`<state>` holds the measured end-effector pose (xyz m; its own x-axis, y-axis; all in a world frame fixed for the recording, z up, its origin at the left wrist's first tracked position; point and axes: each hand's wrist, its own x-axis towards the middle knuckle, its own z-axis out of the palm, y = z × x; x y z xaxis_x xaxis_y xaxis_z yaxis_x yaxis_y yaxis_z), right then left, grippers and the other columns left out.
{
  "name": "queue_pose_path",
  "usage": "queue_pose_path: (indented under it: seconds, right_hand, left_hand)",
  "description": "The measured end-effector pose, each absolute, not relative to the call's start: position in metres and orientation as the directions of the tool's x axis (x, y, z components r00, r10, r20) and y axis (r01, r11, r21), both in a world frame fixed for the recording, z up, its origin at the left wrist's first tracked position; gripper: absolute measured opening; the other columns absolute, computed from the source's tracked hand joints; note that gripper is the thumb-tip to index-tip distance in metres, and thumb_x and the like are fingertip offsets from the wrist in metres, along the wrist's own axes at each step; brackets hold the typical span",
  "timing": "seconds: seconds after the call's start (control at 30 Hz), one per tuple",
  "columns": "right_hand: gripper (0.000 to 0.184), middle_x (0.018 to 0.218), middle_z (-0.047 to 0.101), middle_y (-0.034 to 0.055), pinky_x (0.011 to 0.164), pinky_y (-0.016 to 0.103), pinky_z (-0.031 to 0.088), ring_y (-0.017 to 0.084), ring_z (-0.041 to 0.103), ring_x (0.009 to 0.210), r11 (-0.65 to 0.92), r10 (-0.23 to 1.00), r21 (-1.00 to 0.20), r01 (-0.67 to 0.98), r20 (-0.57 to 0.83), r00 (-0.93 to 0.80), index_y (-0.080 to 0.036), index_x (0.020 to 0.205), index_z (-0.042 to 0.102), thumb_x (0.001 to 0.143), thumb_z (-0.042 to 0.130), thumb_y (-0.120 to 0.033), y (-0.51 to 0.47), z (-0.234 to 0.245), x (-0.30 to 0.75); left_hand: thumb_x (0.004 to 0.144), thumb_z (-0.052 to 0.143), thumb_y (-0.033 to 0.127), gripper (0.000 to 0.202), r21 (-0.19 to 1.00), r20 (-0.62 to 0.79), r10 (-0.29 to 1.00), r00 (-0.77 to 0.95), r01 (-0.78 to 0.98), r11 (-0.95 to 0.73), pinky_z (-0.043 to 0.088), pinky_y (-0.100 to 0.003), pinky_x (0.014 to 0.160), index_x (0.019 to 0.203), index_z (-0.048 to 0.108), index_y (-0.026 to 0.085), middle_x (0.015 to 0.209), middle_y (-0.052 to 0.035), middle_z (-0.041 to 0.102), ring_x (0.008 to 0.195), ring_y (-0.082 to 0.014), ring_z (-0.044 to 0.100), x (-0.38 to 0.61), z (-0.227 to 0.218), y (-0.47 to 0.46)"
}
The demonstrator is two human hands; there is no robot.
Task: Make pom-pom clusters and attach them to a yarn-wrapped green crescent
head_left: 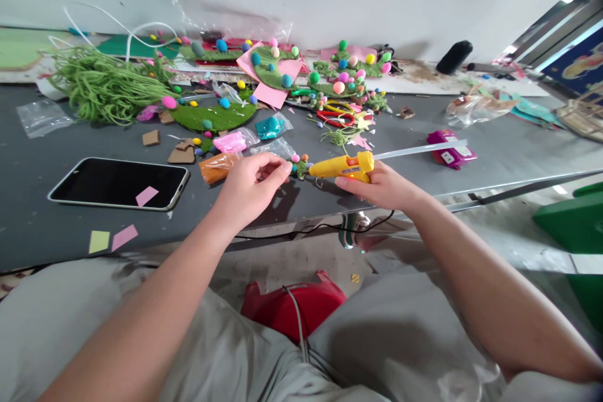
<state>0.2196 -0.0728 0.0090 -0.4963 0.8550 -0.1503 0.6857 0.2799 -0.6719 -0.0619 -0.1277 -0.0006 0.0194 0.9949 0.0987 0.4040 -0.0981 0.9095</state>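
Observation:
My right hand (391, 185) is wrapped around the handle of a yellow hot glue gun (339, 166). A long translucent glue stick (419, 149) sticks out of its back end, and its nozzle points left. My left hand (249, 188) is closed in a pinch at a small green piece with colourful pompoms (301, 168), just in front of the nozzle. The left fingertips partly hide this piece. Beside the left hand lie an orange packet (217, 168), a pink packet (230, 142) and a turquoise packet (271, 127).
A phone (117, 183) lies at the left, with paper scraps around it. Behind are green yarn (113, 88), a green felt shape (211, 114), red-handled scissors (335, 118) and several pompom-covered pieces. A purple packet (450, 149) sits right. The black cord (325, 226) hangs below the table edge.

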Motion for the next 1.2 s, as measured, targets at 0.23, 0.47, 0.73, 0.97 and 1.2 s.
queue_pose_path:
  seconds: [0.23,0.47,0.73,0.97,1.2]
  right_hand:
    - [0.047,0.075,0.062,0.0015,0.07,0.031,0.046,0.018,0.057,0.072,0.325,0.838,-0.648,0.689,-0.141,-0.528,-0.024,0.102,0.077,0.094,0.061,-0.066,-0.073,0.015,0.218]
    - [0.049,0.073,0.06,-0.0004,0.062,0.03,0.042,0.016,0.05,0.066,0.33,0.801,-0.652,0.683,-0.189,-0.568,-0.028,0.123,0.075,0.095,0.06,-0.065,-0.077,0.022,0.218]
    - [0.045,0.066,0.059,0.0014,0.056,0.032,0.04,0.015,0.049,0.059,0.262,0.886,-0.705,0.659,-0.094,-0.453,-0.021,0.09,0.074,0.09,0.068,-0.066,-0.074,0.03,0.234]
    - [0.05,0.063,0.059,0.0018,0.051,0.032,0.039,0.013,0.047,0.054,0.182,0.924,-0.723,0.666,-0.106,-0.367,-0.021,0.077,0.068,0.087,0.068,-0.07,-0.068,0.024,0.241]
    - [0.048,0.062,0.056,0.0004,0.051,0.032,0.037,0.013,0.045,0.055,0.205,0.92,-0.736,0.646,-0.08,-0.384,-0.021,0.082,0.069,0.087,0.069,-0.069,-0.069,0.025,0.24]
  left_hand:
    - [0.09,0.071,0.042,0.027,0.924,0.068,0.998,-0.014,0.379,-0.057,0.054,-0.03,0.07,0.106,0.072,0.019,0.084,-0.0046,0.076,0.076,-0.0188,0.071,-0.061,-0.002,-0.127]
    - [0.09,0.071,0.039,0.021,0.898,0.097,0.995,-0.002,0.431,-0.086,0.056,-0.03,0.074,0.098,0.074,0.02,0.091,-0.0047,0.077,0.081,-0.0187,0.071,-0.059,-0.002,-0.127]
    - [0.089,0.075,0.036,0.018,0.756,0.295,0.955,0.017,0.607,-0.245,0.054,-0.031,0.073,0.099,0.074,0.022,0.098,-0.0047,0.076,0.079,-0.0175,0.067,-0.06,-0.005,-0.128]
    - [0.097,0.067,0.037,0.021,0.381,0.553,0.8,0.234,0.783,-0.492,0.052,-0.046,0.095,0.107,0.081,0.024,0.125,-0.0111,0.066,0.102,-0.0256,0.064,-0.053,-0.02,-0.114]
    - [0.1,0.062,0.036,0.023,0.249,0.538,0.792,0.289,0.843,-0.477,0.052,-0.048,0.092,0.109,0.082,0.028,0.128,-0.0105,0.067,0.107,-0.0285,0.061,-0.051,-0.03,-0.111]
